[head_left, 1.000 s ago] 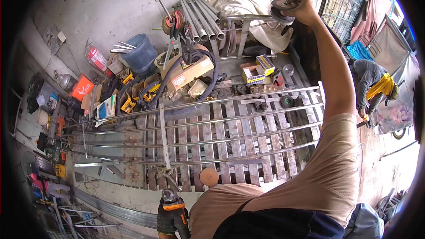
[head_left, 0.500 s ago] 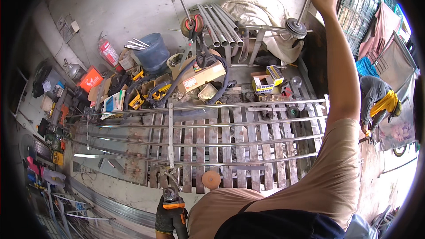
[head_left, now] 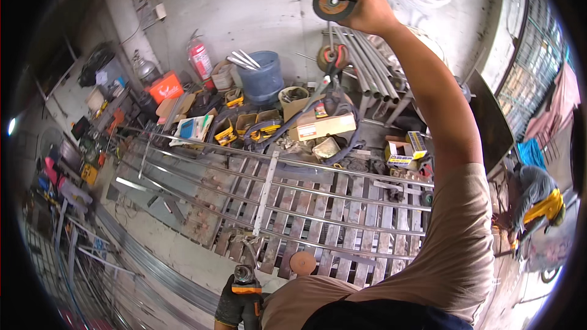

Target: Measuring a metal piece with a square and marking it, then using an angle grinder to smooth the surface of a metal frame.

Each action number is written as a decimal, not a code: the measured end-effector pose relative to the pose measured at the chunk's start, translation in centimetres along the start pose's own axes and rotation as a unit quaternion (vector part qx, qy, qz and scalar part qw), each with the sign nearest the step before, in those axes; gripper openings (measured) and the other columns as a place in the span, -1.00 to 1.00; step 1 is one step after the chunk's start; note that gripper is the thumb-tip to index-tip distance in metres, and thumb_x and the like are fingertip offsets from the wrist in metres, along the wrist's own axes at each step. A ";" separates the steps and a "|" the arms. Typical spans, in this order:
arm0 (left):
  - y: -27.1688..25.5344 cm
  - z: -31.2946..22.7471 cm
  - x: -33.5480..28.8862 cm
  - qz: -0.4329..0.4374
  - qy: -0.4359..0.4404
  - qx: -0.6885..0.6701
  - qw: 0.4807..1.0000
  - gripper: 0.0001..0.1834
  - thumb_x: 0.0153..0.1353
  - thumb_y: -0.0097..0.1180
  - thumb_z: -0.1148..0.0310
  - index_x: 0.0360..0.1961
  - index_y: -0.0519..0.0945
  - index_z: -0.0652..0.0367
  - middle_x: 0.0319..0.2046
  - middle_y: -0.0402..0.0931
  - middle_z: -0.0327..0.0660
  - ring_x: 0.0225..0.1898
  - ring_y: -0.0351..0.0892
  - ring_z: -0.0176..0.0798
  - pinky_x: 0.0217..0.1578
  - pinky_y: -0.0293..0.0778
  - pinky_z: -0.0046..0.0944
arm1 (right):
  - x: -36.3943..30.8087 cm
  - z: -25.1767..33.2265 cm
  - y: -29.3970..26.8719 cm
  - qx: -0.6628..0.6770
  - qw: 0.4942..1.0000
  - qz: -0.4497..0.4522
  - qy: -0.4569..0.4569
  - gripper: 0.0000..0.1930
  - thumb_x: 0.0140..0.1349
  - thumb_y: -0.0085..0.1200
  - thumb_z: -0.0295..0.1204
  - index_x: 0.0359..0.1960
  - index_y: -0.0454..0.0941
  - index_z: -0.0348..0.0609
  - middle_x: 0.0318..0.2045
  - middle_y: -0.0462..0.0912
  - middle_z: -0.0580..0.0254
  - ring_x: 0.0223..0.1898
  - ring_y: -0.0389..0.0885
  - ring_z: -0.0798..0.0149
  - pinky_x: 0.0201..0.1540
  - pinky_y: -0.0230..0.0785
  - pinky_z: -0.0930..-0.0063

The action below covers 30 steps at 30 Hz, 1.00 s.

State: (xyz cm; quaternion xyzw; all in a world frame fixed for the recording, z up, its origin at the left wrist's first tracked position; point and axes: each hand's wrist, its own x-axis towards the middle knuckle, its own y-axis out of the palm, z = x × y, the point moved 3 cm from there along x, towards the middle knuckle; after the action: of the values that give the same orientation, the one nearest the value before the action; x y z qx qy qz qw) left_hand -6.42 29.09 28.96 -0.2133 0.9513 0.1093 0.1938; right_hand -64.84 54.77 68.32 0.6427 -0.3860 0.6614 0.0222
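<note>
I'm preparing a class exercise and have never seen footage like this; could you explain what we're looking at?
No robot here, just someone working by hand. Every picture comes from one wide fisheye camera worn on their head, looking down, so straight edges bend toward the rim. The gloved left hand, low in view, holds an orange-and-black grinder. The bare right hand, raised high, holds a dark disc with an orange centre. In front, a frame of metal bars lies over a slatted bench, with a brown disc at its near edge.
</note>
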 end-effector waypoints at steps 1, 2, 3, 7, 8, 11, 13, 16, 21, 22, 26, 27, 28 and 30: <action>-0.7 0.7 0.0 -0.006 0.001 -0.007 1.000 -0.40 -0.05 0.32 0.68 0.10 0.52 0.25 -0.28 0.67 -0.04 -0.38 0.74 0.02 -0.37 0.72 0.00 | 0.4 -0.5 0.8 0.006 1.000 0.001 -0.006 -0.47 -0.10 0.57 -0.25 -0.04 0.70 -0.09 0.06 0.72 0.14 -0.02 0.74 -0.14 0.06 0.61 0.12; -1.4 1.4 0.0 -0.011 -0.008 -0.027 1.000 -0.41 -0.05 0.33 0.68 0.09 0.52 0.25 -0.28 0.67 -0.04 -0.38 0.74 0.02 -0.37 0.73 0.01 | 0.9 -1.2 1.7 0.025 0.999 0.006 0.019 -0.43 -0.13 0.61 -0.19 -0.07 0.72 -0.17 -0.04 0.77 0.12 -0.09 0.76 0.04 0.04 0.59 0.23; -1.8 1.8 -0.1 -0.015 -0.019 -0.047 0.999 -0.42 -0.05 0.33 0.67 0.08 0.52 0.24 -0.28 0.67 -0.03 -0.39 0.74 0.02 -0.38 0.73 0.01 | 1.3 -0.8 2.3 0.044 0.998 0.013 0.047 -0.39 -0.16 0.65 -0.13 -0.10 0.75 -0.24 -0.14 0.82 0.09 -0.17 0.78 0.21 0.02 0.58 0.33; -2.4 2.4 -0.4 -0.030 -0.002 -0.001 1.000 -0.44 -0.04 0.34 0.65 0.07 0.52 0.24 -0.28 0.67 -0.04 -0.39 0.74 0.01 -0.37 0.73 0.00 | 1.7 -0.4 3.8 0.105 0.971 0.109 0.183 -0.47 -0.12 0.63 -0.19 -0.13 0.71 -0.14 -0.18 0.81 0.15 -0.14 0.74 0.18 0.10 0.54 0.32; -2.4 2.4 -0.4 -0.030 0.005 -0.004 1.000 -0.43 -0.05 0.35 0.64 0.07 0.52 0.24 -0.28 0.67 -0.04 -0.39 0.74 0.01 -0.37 0.73 0.00 | 1.5 -0.3 4.0 0.100 0.974 0.110 0.172 -0.48 -0.13 0.64 -0.17 -0.17 0.71 -0.16 -0.22 0.81 0.18 -0.16 0.73 0.22 0.08 0.54 0.34; -2.2 2.6 0.1 -0.025 0.005 -0.005 1.000 -0.42 -0.07 0.35 0.64 0.07 0.53 0.23 -0.29 0.67 -0.04 -0.39 0.75 0.02 -0.37 0.73 -0.01 | 1.6 -2.7 4.8 0.111 0.970 0.113 0.185 -0.48 -0.14 0.64 -0.16 -0.21 0.70 -0.19 -0.24 0.81 0.16 -0.17 0.73 0.22 0.05 0.54 0.33; -2.3 2.4 0.1 -0.024 -0.003 -0.001 1.000 -0.41 -0.08 0.35 0.65 0.07 0.52 0.23 -0.28 0.67 -0.04 -0.39 0.75 0.02 -0.37 0.73 -0.01 | 1.3 -1.7 4.6 0.128 0.967 0.104 0.192 -0.46 -0.15 0.64 -0.12 -0.24 0.70 -0.21 -0.26 0.80 0.15 -0.19 0.73 0.22 0.03 0.54 0.33; -1.0 0.7 0.1 0.006 -0.018 -0.004 1.000 -0.40 -0.09 0.33 0.66 0.07 0.53 0.24 -0.27 0.68 -0.03 -0.39 0.75 0.04 -0.37 0.72 -0.01 | 1.5 -1.0 4.0 0.113 0.967 0.106 0.204 -0.43 -0.17 0.64 -0.04 -0.27 0.71 -0.23 -0.29 0.80 0.11 -0.22 0.74 0.19 0.00 0.55 0.30; 3.6 -4.9 -1.7 0.015 -0.073 -0.010 0.997 -0.42 -0.06 0.31 0.61 0.08 0.53 0.26 -0.31 0.67 0.01 -0.43 0.73 0.06 -0.37 0.72 0.00 | 0.9 -1.7 4.6 0.019 0.958 0.244 0.151 -0.30 -0.20 0.61 0.12 -0.17 0.77 -0.21 -0.22 0.82 -0.04 -0.17 0.79 0.00 0.02 0.58 0.23; -0.4 -1.4 -0.2 0.011 -0.140 -0.059 0.988 -0.42 -0.06 0.32 0.59 0.09 0.53 0.28 -0.36 0.65 0.03 -0.44 0.73 0.08 -0.41 0.72 0.03 | 0.8 -1.2 4.8 -0.011 0.962 0.245 0.124 -0.29 -0.18 0.61 0.13 -0.11 0.78 -0.19 -0.19 0.82 -0.05 -0.14 0.80 0.00 0.04 0.58 0.23; 0.4 -1.5 -1.3 0.031 -0.049 -0.095 0.994 -0.45 -0.07 0.35 0.55 0.03 0.51 0.31 -0.42 0.61 0.06 -0.48 0.71 0.11 -0.49 0.70 0.02 | -2.9 -1.1 0.7 -0.031 0.993 0.039 0.106 -0.34 -0.03 0.58 0.05 0.03 0.76 -0.12 -0.10 0.82 -0.06 -0.05 0.80 -0.03 0.08 0.60 0.22; 0.3 -1.7 -1.5 0.028 -0.053 -0.093 0.994 -0.45 -0.07 0.35 0.55 0.03 0.51 0.31 -0.42 0.61 0.06 -0.48 0.71 0.11 -0.49 0.70 0.02 | -4.9 -1.8 -2.2 0.010 0.985 -0.032 0.167 -0.48 0.09 0.54 -0.11 0.03 0.76 -0.12 -0.09 0.82 -0.04 -0.03 0.80 0.00 0.06 0.61 0.21; 0.6 -2.1 -1.5 0.030 -0.064 -0.081 0.994 -0.45 -0.07 0.35 0.55 0.02 0.51 0.30 -0.42 0.61 0.05 -0.48 0.71 0.11 -0.49 0.71 0.02 | -7.6 -3.7 -6.0 -0.023 0.976 -0.140 0.164 -0.59 0.14 0.49 -0.24 0.00 0.77 -0.14 -0.13 0.83 -0.02 -0.07 0.82 0.05 0.02 0.62 0.23; 0.8 -2.2 -1.6 0.030 -0.078 -0.070 0.994 -0.46 -0.08 0.36 0.55 0.00 0.51 0.30 -0.43 0.60 0.05 -0.49 0.70 0.11 -0.49 0.71 0.02 | -14.4 -4.3 -13.7 -0.101 0.923 -0.286 0.237 -0.75 0.20 0.42 -0.28 -0.16 0.79 -0.12 -0.25 0.85 0.11 -0.23 0.85 0.10 -0.10 0.64 0.27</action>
State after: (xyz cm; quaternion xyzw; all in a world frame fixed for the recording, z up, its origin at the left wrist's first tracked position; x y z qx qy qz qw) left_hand -6.19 29.66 31.72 -0.1882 0.9294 0.1978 0.2483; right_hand -58.74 73.43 62.97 0.5445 -0.2338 0.7173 0.3666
